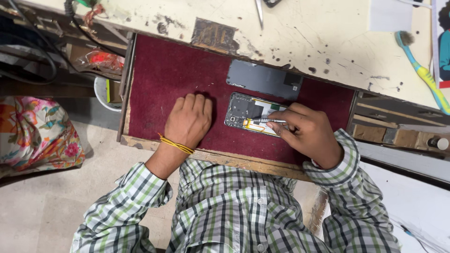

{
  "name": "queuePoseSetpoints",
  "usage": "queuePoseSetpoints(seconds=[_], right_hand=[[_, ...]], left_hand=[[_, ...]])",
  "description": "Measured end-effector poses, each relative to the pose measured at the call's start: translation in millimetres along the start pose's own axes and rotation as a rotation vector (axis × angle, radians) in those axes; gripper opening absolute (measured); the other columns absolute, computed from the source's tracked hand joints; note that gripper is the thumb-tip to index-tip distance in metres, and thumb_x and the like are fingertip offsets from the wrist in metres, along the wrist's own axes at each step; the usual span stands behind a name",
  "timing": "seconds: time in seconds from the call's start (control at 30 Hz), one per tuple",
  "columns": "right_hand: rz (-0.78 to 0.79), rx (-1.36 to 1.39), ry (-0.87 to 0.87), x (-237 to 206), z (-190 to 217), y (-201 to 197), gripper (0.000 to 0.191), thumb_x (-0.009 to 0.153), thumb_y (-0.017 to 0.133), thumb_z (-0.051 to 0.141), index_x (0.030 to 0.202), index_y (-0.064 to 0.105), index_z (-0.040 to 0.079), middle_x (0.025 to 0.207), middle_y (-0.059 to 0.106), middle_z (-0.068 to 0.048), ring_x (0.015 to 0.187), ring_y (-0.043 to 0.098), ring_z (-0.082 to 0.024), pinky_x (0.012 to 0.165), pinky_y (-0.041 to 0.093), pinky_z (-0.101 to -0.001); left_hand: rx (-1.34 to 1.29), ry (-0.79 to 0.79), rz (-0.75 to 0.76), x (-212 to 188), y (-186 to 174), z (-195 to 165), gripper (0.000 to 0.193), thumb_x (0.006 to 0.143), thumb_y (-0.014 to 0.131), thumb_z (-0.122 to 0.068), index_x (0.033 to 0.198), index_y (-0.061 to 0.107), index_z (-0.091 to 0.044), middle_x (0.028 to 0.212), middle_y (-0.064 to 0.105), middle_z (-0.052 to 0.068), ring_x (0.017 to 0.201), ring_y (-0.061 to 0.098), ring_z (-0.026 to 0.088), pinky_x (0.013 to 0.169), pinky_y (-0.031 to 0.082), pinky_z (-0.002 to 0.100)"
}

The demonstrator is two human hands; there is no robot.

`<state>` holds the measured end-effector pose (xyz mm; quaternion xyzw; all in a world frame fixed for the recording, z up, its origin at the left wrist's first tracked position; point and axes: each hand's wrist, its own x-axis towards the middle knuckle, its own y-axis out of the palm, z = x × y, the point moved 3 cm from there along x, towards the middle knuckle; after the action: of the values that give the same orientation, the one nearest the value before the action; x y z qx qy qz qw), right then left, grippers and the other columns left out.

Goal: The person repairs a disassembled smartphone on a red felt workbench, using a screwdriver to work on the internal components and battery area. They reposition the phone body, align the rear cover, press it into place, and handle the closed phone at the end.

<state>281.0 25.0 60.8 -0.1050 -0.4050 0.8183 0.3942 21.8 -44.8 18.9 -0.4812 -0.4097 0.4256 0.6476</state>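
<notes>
Seen from the head camera, a person in a green-and-white checked shirt is working over an opened phone lying in the middle of the frame on the maroon lining of a pulled-out drawer. The right hand, right of centre, is pinching a slim metal screwdriver between thumb and fingers, its tip pointing left and resting on the phone's exposed insides, just above a yellow-edged part. The left hand, left of centre, is lying knuckles-up on the lining just beside the phone, its fingers curled under and holding nothing that can be seen; a yellow thread band is circling that wrist. The phone's dark grey back cover is lying just above the phone, its upper edge tucked beneath the front of the desk. The pale, stained, chipped desk is filling the upper part of the frame. A toothbrush with a blue and yellow handle is lying on it at the upper right. At the left edge, a floral cloth is sitting low beside the drawer.
</notes>
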Motion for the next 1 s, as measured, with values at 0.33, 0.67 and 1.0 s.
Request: queuePoseSetpoints(seconds=[0.33,0.67,1.0], right_hand=[[0.075,-0.076,-0.132,20.3,15.8,9.0,0.021,0.087,0.081,0.019,0.102,0.077,0.005,0.081,0.066,-0.010,0.058,0.064,-0.023,0.051,0.051,-0.0363],[0.184,-0.279,-0.201,42.5,39.3,7.8,0.019,0.087,0.080,0.022,0.097,0.077,0.006,0.078,0.064,-0.009,0.063,0.065,-0.027,0.052,0.051,-0.0409],[0.673,-0.845,-0.268,65.0,80.3,26.6,0.050,0.104,0.056,0.047,0.087,0.066,0.001,0.081,0.064,-0.012,0.067,0.068,-0.025,0.050,0.056,-0.0377]], left_hand=[[-0.652,-0.044,-0.271,-16.8,6.0,-4.4,0.038,0.091,0.078,-0.026,0.120,0.069,-0.004,0.112,0.065,0.011,0.098,0.059,0.026,0.086,0.049,0.039],[-0.705,-0.006,-0.253,-10.8,10.7,-13.5,0.049,0.085,0.080,-0.027,0.129,0.070,-0.011,0.110,0.062,0.006,0.098,0.059,0.026,0.085,0.048,0.040],[-0.758,-0.025,-0.244,-8.0,18.3,-15.1,0.043,0.084,0.080,-0.029,0.124,0.075,-0.012,0.105,0.061,0.005,0.096,0.058,0.025,0.084,0.048,0.040]])
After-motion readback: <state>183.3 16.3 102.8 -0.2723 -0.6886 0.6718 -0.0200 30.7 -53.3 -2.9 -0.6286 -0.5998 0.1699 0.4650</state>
